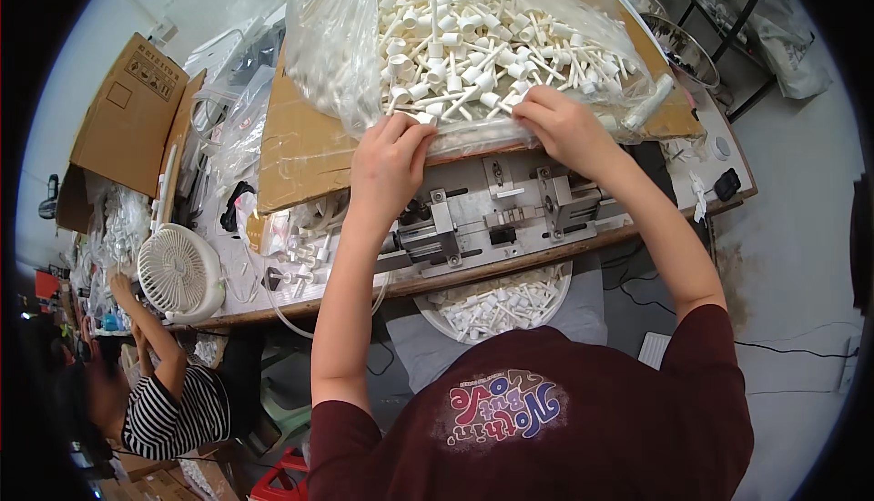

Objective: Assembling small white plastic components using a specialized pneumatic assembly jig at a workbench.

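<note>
A clear plastic bag [330, 50] lies open on a cardboard box [305, 157], filled with a heap of small white plastic scoops [473, 50], each a cup with a thin handle. My left hand [391, 159] pinches the rolled near edge of the bag at its left part, beside the nearest scoops. Further right, my right hand [566, 127] has its fingers closed on the same edge. Between the two hands the edge runs as a thick clear fold. Below them, a metal fixture [496, 219] with clamps and blocks is fixed at the bench's front edge.
Under the bench edge, a round tub [437, 321] holds more white scoops. A white fan [180, 273] stands on the bench to the left. At far left a person in a striped top [177, 410] works. Metal bowls [678, 50] sit at the back right; a black clip-like object [726, 184] lies right.
</note>
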The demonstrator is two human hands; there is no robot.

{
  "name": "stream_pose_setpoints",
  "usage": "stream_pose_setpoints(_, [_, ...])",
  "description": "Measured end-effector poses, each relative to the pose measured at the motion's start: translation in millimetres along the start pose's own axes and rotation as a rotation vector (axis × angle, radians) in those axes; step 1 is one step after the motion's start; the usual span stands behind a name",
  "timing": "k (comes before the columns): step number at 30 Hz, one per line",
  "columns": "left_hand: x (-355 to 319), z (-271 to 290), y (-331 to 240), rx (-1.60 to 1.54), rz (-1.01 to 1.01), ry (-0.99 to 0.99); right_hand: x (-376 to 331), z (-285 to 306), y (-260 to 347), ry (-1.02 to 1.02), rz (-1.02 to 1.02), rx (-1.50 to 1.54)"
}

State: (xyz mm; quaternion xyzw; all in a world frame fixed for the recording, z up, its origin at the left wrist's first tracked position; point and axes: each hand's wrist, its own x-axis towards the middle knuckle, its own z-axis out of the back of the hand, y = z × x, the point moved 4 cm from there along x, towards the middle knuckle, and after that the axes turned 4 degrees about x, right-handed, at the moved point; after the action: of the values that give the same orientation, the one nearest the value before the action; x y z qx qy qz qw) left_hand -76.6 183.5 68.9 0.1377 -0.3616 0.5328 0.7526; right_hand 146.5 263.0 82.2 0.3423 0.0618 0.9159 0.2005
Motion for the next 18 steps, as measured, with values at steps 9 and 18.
stream_pose_setpoints(9, [5,-2,-13,-0.009,0.095,0.04,13,15,-29,0.076,-0.22,0.017])
stream_pose_setpoints(18, [-2,1,-21,0.14,0.122,-0.11,40,-22,-19,0.135,-0.132,-0.097])
